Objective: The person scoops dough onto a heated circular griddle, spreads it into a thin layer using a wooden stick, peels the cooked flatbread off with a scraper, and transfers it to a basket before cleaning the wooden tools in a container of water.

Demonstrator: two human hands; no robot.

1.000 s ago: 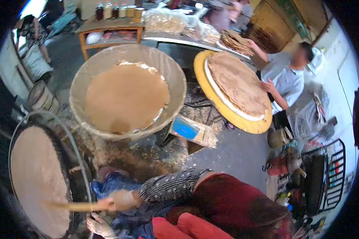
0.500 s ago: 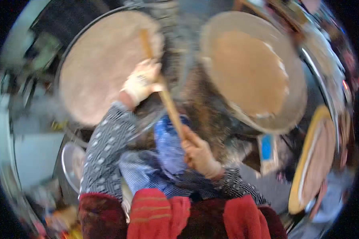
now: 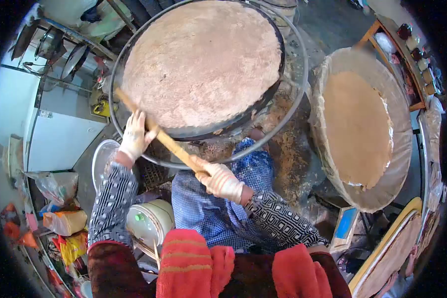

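A long wooden stick (image 3: 171, 144) lies slantwise across the front-left edge of a large round griddle (image 3: 270, 97). Gloved in thin white cloth, my left hand (image 3: 136, 136) is closed around its upper part, with the fingers partly spread. My right hand (image 3: 221, 180) wraps the lower end, in front of my lap. A broad, pale brown, rough-surfaced round layer (image 3: 203, 59) covers the griddle. Around the griddle runs a grey metal ring (image 3: 303, 82), with the stick crossing above its near-left side.
At the right stands a cloth-lined basin (image 3: 328, 149) holding a brown mass (image 3: 357, 129). Below it are a blue-topped box (image 3: 346, 223) and a board with flat brown sheets (image 3: 390, 256). A white bucket (image 3: 156, 218) and a metal bowl (image 3: 102, 161) stand at my left.
The view has shifted, and the griddle and basin now appear farther right. Both hands, still on the stick, have swung it to the griddle's front-left edge, and it slants more.
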